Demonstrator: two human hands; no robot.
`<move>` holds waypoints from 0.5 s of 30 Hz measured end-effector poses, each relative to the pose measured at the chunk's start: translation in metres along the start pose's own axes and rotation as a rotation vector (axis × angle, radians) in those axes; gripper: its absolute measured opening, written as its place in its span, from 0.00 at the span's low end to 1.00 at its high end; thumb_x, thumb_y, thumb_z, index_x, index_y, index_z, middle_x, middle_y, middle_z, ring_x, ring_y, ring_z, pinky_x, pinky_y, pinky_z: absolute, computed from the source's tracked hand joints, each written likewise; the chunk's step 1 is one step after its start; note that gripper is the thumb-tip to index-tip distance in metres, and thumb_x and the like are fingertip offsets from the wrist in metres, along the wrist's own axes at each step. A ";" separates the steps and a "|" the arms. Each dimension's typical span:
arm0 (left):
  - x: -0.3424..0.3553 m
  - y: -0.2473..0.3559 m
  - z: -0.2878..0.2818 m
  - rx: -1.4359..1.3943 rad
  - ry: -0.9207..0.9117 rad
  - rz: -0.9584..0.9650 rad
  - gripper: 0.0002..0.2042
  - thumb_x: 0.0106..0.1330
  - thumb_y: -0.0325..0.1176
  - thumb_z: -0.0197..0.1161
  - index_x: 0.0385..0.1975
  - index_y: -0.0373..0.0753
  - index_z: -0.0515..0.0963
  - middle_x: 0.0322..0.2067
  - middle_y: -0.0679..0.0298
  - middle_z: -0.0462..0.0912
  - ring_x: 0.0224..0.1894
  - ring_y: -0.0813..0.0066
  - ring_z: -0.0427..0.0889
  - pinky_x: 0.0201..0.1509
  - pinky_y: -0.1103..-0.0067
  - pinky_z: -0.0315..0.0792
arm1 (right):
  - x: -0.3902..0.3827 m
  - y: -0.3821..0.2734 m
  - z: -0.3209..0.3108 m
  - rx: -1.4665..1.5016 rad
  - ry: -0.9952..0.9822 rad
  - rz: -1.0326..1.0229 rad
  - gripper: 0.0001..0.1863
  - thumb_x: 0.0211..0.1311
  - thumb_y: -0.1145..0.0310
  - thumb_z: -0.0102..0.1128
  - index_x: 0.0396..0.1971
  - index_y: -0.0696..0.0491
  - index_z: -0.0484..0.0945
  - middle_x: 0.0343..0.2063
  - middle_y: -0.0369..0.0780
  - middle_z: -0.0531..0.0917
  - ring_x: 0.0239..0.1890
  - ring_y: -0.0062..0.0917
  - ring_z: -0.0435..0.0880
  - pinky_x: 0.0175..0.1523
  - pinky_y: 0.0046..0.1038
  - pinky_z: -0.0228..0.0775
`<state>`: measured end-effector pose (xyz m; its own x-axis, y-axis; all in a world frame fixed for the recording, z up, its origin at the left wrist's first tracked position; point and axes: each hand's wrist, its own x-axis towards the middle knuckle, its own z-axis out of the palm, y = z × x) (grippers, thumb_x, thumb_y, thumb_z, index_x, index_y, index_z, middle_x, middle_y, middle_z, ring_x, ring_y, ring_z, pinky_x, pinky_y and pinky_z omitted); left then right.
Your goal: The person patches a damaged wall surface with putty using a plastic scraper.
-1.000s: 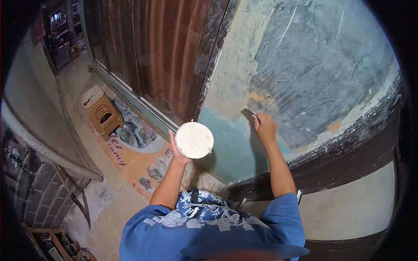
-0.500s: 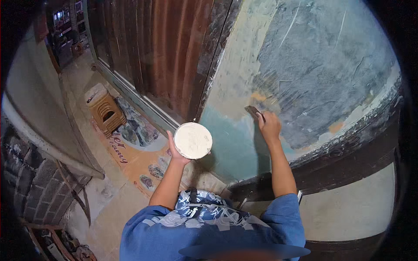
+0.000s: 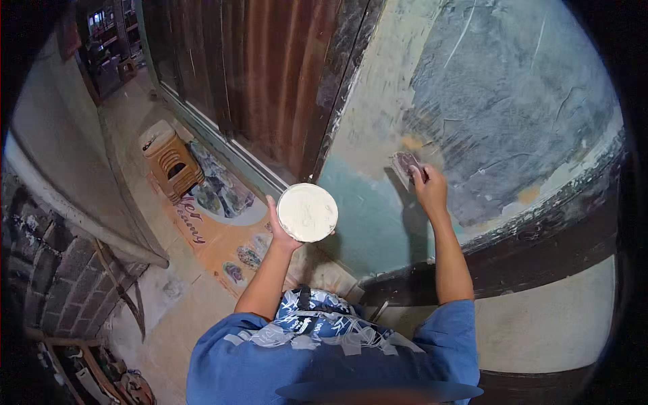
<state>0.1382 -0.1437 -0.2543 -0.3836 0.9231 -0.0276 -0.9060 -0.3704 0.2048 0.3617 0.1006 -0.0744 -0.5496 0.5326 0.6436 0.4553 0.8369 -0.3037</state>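
My left hand (image 3: 282, 233) is wrapped round the side of a round tub of off-white paste (image 3: 308, 212), held up in front of my body. The paste nearly fills the tub to its rim. In my right hand (image 3: 430, 187) is a flat scraper (image 3: 406, 166), gripped by its handle, its broad face turned toward me and smeared. The blade is at or close to the wall (image 3: 364, 223); whether it touches cannot be made out. Around it the wall is pale green, grey and cream, with rough patches and a small orange spot.
A brown stool (image 3: 177, 165) stands on the left over a printed orange banner (image 3: 233, 233) on the floor. A brown sliding door (image 3: 270, 81) adjoins the wall. At lower left are a brick wall (image 3: 50, 270) and a crate of odds and ends (image 3: 94, 371).
My right hand has turned the scraper, so its broad face shows instead of its edge. The tub appears slightly farther right, and the whole view has shifted a little.
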 end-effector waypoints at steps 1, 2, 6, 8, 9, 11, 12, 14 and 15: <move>0.000 -0.001 0.000 -0.003 -0.002 0.001 0.49 0.57 0.81 0.38 0.68 0.49 0.64 0.67 0.53 0.66 0.62 0.35 0.69 0.51 0.25 0.61 | -0.002 -0.012 0.001 0.191 -0.057 0.184 0.07 0.62 0.67 0.64 0.32 0.55 0.83 0.24 0.43 0.83 0.26 0.33 0.80 0.33 0.31 0.70; 0.001 -0.001 0.004 0.012 0.010 -0.001 0.49 0.56 0.82 0.38 0.68 0.50 0.64 0.67 0.54 0.66 0.62 0.35 0.69 0.51 0.25 0.61 | -0.006 -0.017 0.005 0.321 -0.065 0.190 0.08 0.63 0.69 0.64 0.33 0.60 0.82 0.23 0.41 0.83 0.24 0.21 0.80 0.32 0.27 0.69; -0.010 -0.003 0.036 -0.018 -0.131 -0.032 0.48 0.60 0.79 0.37 0.65 0.40 0.68 0.62 0.51 0.72 0.60 0.44 0.75 0.61 0.43 0.68 | -0.027 -0.034 0.029 0.874 -0.362 0.505 0.08 0.64 0.70 0.64 0.33 0.61 0.82 0.27 0.36 0.85 0.28 0.13 0.79 0.33 0.19 0.71; -0.009 -0.005 0.033 -0.003 -0.154 -0.034 0.48 0.60 0.79 0.37 0.65 0.40 0.68 0.62 0.50 0.72 0.59 0.44 0.75 0.61 0.44 0.69 | -0.037 -0.041 0.040 0.841 -0.456 0.499 0.08 0.64 0.70 0.64 0.33 0.60 0.82 0.27 0.36 0.85 0.28 0.13 0.79 0.33 0.20 0.71; -0.007 -0.006 0.029 -0.001 -0.152 -0.035 0.48 0.60 0.79 0.37 0.65 0.40 0.68 0.62 0.50 0.72 0.59 0.44 0.75 0.61 0.44 0.69 | -0.040 -0.047 0.043 0.806 -0.552 0.487 0.08 0.64 0.69 0.64 0.32 0.60 0.82 0.27 0.36 0.85 0.28 0.13 0.80 0.33 0.20 0.71; -0.005 -0.009 0.026 -0.003 0.003 -0.007 0.48 0.60 0.79 0.37 0.65 0.40 0.68 0.63 0.50 0.72 0.60 0.44 0.75 0.62 0.45 0.69 | -0.044 -0.049 0.044 0.706 -0.584 0.480 0.09 0.64 0.69 0.65 0.31 0.60 0.81 0.26 0.35 0.85 0.27 0.13 0.79 0.32 0.19 0.70; -0.007 -0.010 0.028 -0.019 -0.013 -0.030 0.48 0.60 0.79 0.39 0.65 0.40 0.68 0.62 0.51 0.72 0.60 0.45 0.74 0.63 0.47 0.68 | -0.047 -0.042 0.048 0.729 -0.553 0.499 0.09 0.63 0.68 0.65 0.31 0.60 0.82 0.26 0.35 0.85 0.27 0.13 0.79 0.32 0.19 0.69; -0.009 -0.009 0.033 -0.028 0.006 -0.037 0.48 0.60 0.79 0.39 0.65 0.40 0.68 0.62 0.51 0.72 0.61 0.46 0.74 0.63 0.48 0.68 | -0.049 -0.033 0.049 0.783 -0.529 0.528 0.10 0.63 0.68 0.66 0.31 0.61 0.82 0.25 0.35 0.85 0.28 0.13 0.79 0.33 0.20 0.70; -0.009 -0.009 0.034 -0.037 0.025 -0.041 0.48 0.60 0.79 0.39 0.65 0.40 0.68 0.63 0.51 0.72 0.61 0.46 0.73 0.64 0.48 0.68 | -0.051 -0.031 0.049 0.783 -0.530 0.529 0.10 0.63 0.68 0.66 0.31 0.61 0.82 0.25 0.35 0.85 0.28 0.13 0.79 0.33 0.20 0.70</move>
<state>0.1560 -0.1455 -0.2230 -0.3499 0.9349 -0.0596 -0.9268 -0.3362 0.1671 0.3408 0.0539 -0.1322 -0.7334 0.6791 -0.0291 0.2532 0.2331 -0.9389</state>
